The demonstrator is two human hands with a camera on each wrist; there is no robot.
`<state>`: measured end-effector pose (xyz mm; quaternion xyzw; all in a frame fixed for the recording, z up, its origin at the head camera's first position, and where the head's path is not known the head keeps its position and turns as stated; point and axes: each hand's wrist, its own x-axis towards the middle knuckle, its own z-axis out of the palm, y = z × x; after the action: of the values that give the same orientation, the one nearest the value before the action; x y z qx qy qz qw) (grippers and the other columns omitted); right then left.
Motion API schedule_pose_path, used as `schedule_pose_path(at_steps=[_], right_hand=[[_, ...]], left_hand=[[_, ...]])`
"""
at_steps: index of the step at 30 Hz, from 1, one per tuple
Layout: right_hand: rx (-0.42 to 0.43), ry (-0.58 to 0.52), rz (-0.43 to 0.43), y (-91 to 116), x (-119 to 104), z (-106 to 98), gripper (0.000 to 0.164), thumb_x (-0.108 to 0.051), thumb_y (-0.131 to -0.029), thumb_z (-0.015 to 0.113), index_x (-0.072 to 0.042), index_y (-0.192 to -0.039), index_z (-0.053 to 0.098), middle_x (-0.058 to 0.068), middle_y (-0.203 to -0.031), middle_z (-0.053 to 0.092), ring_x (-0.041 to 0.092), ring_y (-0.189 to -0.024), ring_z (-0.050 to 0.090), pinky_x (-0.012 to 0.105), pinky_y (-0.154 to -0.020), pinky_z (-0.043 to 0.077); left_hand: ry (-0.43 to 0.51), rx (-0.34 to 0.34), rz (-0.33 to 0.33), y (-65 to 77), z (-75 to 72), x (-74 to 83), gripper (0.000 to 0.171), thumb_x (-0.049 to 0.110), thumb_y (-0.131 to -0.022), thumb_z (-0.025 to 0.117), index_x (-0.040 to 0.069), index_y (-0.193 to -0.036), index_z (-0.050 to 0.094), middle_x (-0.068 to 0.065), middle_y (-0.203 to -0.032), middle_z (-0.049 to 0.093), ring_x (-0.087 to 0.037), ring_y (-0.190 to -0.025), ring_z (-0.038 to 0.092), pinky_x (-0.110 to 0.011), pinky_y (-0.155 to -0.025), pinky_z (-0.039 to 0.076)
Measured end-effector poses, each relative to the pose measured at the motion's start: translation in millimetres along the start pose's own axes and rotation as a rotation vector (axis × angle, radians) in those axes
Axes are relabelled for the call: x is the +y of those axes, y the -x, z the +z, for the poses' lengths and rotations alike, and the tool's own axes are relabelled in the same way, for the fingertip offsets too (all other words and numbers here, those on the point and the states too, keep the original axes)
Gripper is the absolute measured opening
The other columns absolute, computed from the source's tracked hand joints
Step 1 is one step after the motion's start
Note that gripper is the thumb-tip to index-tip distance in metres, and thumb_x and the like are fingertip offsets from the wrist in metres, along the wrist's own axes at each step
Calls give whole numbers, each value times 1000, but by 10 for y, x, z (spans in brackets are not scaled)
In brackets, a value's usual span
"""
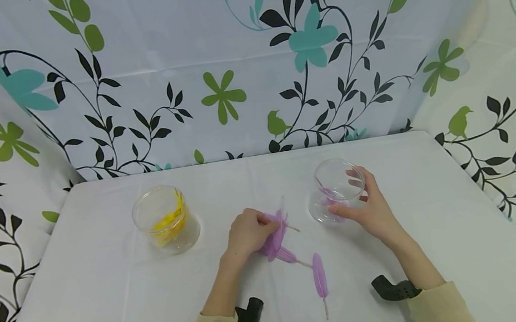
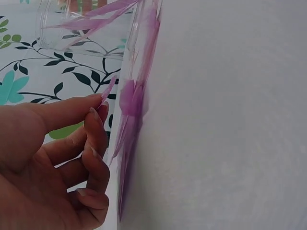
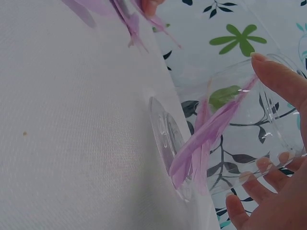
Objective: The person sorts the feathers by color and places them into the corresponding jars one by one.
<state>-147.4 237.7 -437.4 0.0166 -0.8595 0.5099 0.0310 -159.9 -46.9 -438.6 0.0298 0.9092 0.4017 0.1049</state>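
In the head view, my left hand (image 1: pixel 247 234) is over a small pile of purple feathers (image 1: pixel 272 248) near the middle of the white table. Between its thumb and index finger it pinches a purple feather (image 2: pixel 108 92), seen best in the left wrist view. My right hand (image 1: pixel 368 210) holds a clear glass cup (image 1: pixel 334 177) that stands upright on the table, thumb on one side and fingers on the other. Purple feathers (image 3: pixel 206 139) lean inside this cup. A single purple feather (image 1: pixel 319 275) lies apart, nearer the front.
A second clear cup (image 1: pixel 142 220) holding yellow feathers (image 1: pixel 170 224) stands at the left of the white table (image 1: pixel 107 297). A leaf-patterned cloth (image 1: pixel 144 49) hangs behind and at both sides. Black wrist mounts (image 1: pixel 251 312) are strapped on both wrists.
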Motion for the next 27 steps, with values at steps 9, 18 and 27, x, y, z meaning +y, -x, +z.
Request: schedule_pose_path(at_steps=[9, 18, 27], right_hand=[[0, -3, -5, 2, 6, -9, 105, -36, -79, 86, -14, -156, 18, 9, -158, 34, 29, -146, 30, 57, -113, 32], [-2, -6, -12, -2, 10, -1, 104, -36, -79, 85, -14, -156, 18, 7, -158, 34, 29, -146, 30, 57, -113, 31], [2, -8, -23, -3, 20, 4, 103, -36, -79, 85, -15, -156, 19, 8, -158, 34, 29, -146, 31, 56, -112, 32]], left_hand=[[59, -7, 54, 9, -80, 42, 21, 27, -92, 70, 8, -86, 76, 0, -73, 67, -13, -66, 55, -26, -59, 45], [118, -26, 80, -13, -137, 185, 23, 30, -94, 69, 9, -88, 75, -2, -75, 68, -14, -68, 58, -28, -63, 47], [146, -11, 135, -47, -193, 379, 29, 34, -96, 66, 7, -88, 75, -6, -78, 69, -15, -68, 54, -29, -64, 44]])
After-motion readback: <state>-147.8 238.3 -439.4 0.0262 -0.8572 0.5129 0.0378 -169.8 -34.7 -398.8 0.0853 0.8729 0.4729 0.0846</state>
